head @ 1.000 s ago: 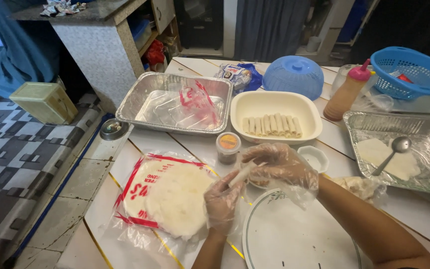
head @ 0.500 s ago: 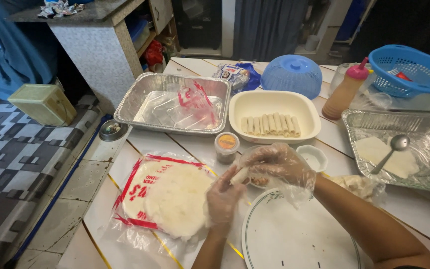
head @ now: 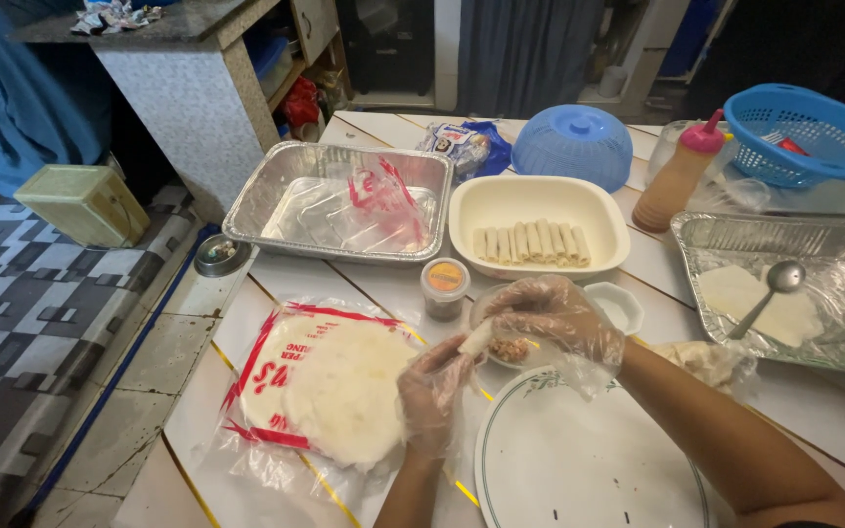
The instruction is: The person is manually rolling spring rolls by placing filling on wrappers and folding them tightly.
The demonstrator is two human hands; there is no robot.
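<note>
Both my hands wear thin clear plastic gloves. My left hand [head: 434, 391] and my right hand [head: 557, 315] together pinch a small pale roll of wrapper [head: 476, 338] between them, above a small clear bowl of brown filling [head: 511, 349]. To the left lies a stack of round white wrappers [head: 344, 386] on its opened red-printed plastic bag. A white plate with a green rim [head: 589, 460] sits just below my right forearm. Behind my hands a cream dish [head: 538, 207] holds a row of finished rolls [head: 530, 242].
A foil tray [head: 339, 200] with a crumpled bag stands at the back left; another foil tray [head: 784, 284] with a spoon at the right. A small lidded jar [head: 444, 284], white cup [head: 616, 305], sauce bottle [head: 679, 174], blue dome cover [head: 575, 145] and blue basket [head: 806, 132] surround them.
My hands have drawn slightly closer together around the small roll and shifted a little toward the filling bowl; nothing else on the table has moved.
</note>
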